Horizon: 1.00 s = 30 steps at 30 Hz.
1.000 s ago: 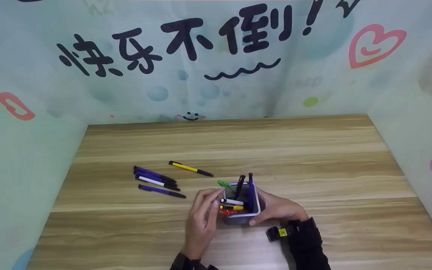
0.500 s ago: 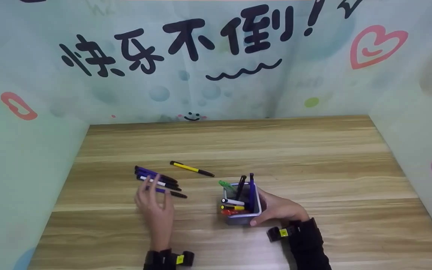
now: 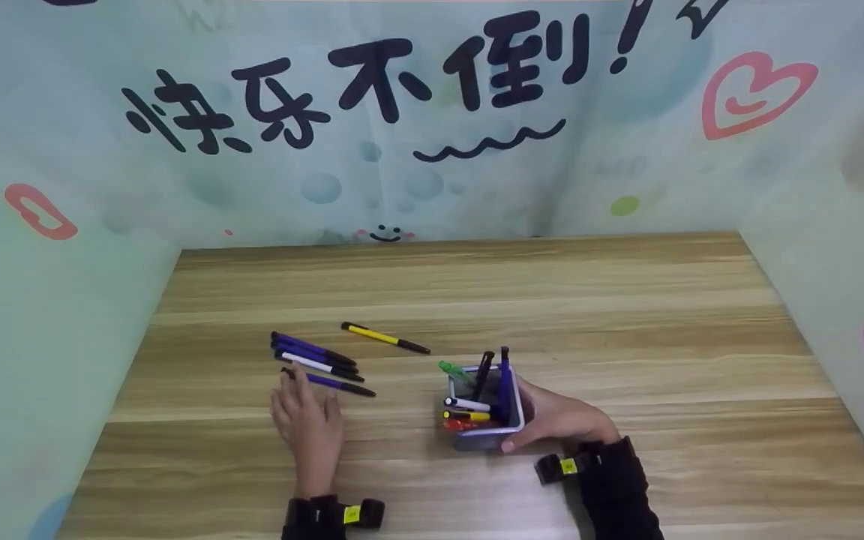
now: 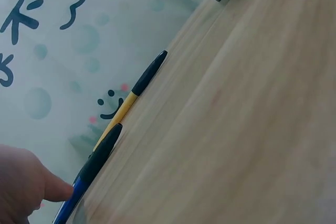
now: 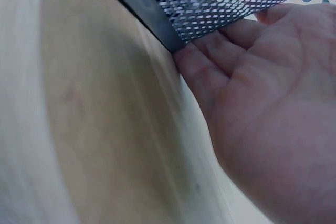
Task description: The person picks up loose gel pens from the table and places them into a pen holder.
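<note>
A mesh pen holder [image 3: 488, 439] stands upright on the table, with several pens and a green-topped one [image 3: 453, 368] in it. My right hand [image 3: 563, 416] grips it from the right, the thumb at the near corner; in the right wrist view the fingers [image 5: 202, 66] lie along the mesh wall [image 5: 210, 3]. My left hand [image 3: 308, 420] is at the left end of a blue pen [image 3: 334, 383] lying on the table. One fingertip covers part of that pen's black end. In the left wrist view a digit [image 4: 58, 187] overlaps the blue pen [image 4: 79, 187]; contact is hard to tell.
Just beyond the left hand lie a white pen [image 3: 308, 362] and blue pens [image 3: 312, 348], close together and nearly parallel. A yellow pen [image 3: 379, 336] lies apart, farther back. Printed cloth walls [image 3: 447, 195] border the table [image 3: 589, 300] at the back and sides.
My left hand has left the pen holder's left side and moved left to the loose pens, then drawn slightly back toward me. My right hand keeps its grip on the holder.
</note>
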Motion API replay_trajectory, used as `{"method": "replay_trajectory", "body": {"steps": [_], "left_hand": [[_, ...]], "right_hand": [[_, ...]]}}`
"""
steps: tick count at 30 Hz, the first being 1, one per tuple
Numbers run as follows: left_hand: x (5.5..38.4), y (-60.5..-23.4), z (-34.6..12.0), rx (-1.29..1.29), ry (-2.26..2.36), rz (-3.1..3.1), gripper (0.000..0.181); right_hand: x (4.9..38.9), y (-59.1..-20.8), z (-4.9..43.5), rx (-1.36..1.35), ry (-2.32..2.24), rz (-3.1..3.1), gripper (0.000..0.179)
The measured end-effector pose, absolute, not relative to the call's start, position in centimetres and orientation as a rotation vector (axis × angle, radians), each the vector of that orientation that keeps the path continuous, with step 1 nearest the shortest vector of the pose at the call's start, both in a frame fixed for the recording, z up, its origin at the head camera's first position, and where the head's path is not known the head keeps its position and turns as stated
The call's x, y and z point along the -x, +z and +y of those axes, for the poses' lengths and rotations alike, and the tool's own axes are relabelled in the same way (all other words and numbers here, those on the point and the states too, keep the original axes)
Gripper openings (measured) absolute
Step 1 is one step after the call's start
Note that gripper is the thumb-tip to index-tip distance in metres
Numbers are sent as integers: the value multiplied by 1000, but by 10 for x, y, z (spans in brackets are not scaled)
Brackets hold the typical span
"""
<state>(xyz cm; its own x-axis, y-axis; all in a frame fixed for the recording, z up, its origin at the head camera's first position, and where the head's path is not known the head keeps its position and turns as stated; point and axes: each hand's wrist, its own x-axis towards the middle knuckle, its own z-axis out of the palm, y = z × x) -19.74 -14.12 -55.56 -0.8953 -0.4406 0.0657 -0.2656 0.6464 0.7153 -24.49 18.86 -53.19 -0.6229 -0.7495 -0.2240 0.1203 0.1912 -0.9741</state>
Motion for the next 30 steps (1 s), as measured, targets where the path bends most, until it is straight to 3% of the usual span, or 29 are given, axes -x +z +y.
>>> {"method": "replay_trajectory", "body": {"steps": [30], "left_hand": [[195,-549,-140,-673,-1061,-2555,33]], "right_hand": [[244,-531,189,598,-1487,1794,114]]}}
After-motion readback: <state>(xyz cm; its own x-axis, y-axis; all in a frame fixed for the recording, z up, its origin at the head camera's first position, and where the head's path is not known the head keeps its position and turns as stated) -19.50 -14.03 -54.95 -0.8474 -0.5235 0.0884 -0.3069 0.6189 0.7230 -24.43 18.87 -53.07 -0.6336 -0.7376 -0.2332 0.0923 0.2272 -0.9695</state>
